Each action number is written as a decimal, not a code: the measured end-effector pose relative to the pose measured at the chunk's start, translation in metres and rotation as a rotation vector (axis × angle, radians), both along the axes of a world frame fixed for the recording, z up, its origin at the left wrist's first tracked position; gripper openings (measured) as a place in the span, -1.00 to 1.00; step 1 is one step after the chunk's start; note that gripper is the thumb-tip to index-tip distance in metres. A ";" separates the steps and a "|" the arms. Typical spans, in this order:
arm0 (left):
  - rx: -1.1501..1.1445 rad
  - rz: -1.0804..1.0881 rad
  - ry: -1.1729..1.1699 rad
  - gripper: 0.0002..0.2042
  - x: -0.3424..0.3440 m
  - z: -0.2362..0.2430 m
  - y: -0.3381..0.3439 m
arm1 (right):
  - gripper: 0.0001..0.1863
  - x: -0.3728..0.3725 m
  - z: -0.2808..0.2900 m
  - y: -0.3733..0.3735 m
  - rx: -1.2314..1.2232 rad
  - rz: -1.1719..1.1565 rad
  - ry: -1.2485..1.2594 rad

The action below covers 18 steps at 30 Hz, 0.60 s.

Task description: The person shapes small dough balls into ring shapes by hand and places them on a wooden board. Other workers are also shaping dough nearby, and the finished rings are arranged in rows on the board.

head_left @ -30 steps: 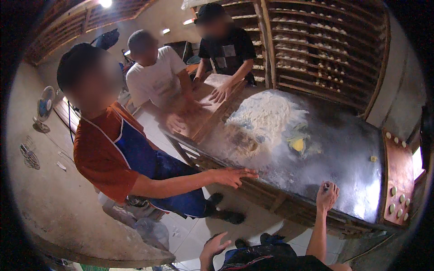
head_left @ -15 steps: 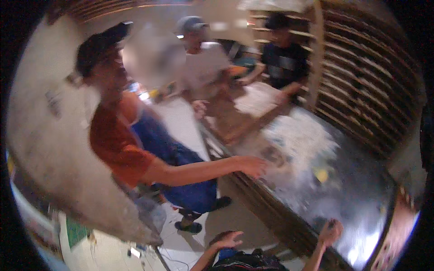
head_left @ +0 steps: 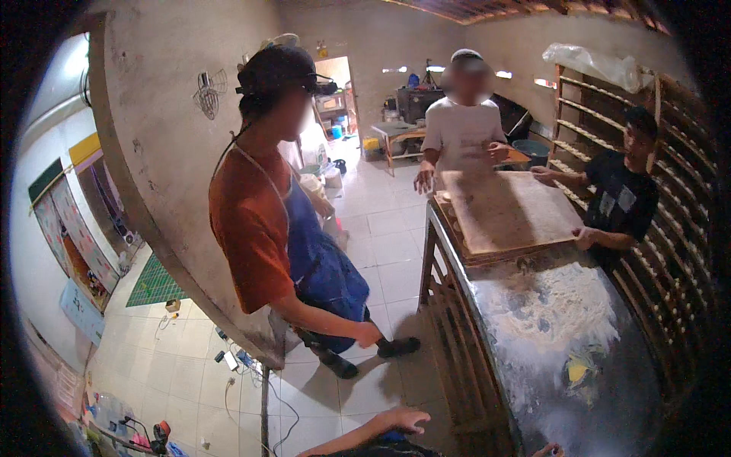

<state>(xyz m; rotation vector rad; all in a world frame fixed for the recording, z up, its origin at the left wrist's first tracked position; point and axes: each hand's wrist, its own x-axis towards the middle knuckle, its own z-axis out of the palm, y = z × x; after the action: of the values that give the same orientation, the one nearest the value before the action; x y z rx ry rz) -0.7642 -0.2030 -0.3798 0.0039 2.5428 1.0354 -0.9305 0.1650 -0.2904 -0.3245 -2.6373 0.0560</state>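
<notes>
**Floured metal surface, with the wearer's hands low at its near end**

The floured metal surface (head_left: 563,358) runs from about 1 o'clock of the centre of the view down to 5 o'clock. A wide patch of white flour (head_left: 552,308) covers its middle. Near 4 o'clock a small yellow lump (head_left: 577,371) lies on the metal with dark smears around it.

The left hand (head_left: 402,419) comes in at 6 o'clock, at the bottom edge. Its fingers are spread and loose, the grip holds nothing, and it hovers above the white tiled floor (head_left: 381,251), just beside the wooden slatted frame (head_left: 457,358) that carries the surface. The right hand (head_left: 550,451) shows only as a small tip at about 5 o'clock, at the very lower edge, near the near end of the surface. If its grip is spread or pressed together I cannot tell, because most of it is cut off.

At the far end of the surface, near 1 o'clock, a stack of wooden boards (head_left: 506,212) lies flat. A person in a black shirt (head_left: 620,202) at 2 o'clock holds its right side with both hands. A person in a white shirt (head_left: 464,133) stands behind it at 12 o'clock. A person in an orange shirt and blue apron (head_left: 282,221) stands at 10 o'clock of the centre, on the floor, well apart from the surface, with one arm hanging down. Wooden racks (head_left: 670,251) fill the wall at 3 o'clock.
</notes>
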 end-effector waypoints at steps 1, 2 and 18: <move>0.009 -0.004 0.011 -0.40 -0.002 0.000 -0.001 | -0.48 -0.002 -0.005 0.003 0.071 -0.029 0.076; 0.010 0.013 0.034 -0.40 -0.004 0.002 -0.001 | -0.49 -0.003 -0.009 0.004 0.147 -0.059 0.151; -0.003 0.127 0.182 -0.50 -0.100 0.065 -0.070 | -0.74 -0.073 0.020 -0.113 -0.804 0.426 0.336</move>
<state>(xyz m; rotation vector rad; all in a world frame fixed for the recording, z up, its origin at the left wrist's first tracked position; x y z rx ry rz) -0.8640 -0.2730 -0.3146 -0.0686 2.7391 1.1253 -1.0036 0.0517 -0.2707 0.0079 -2.1843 1.2072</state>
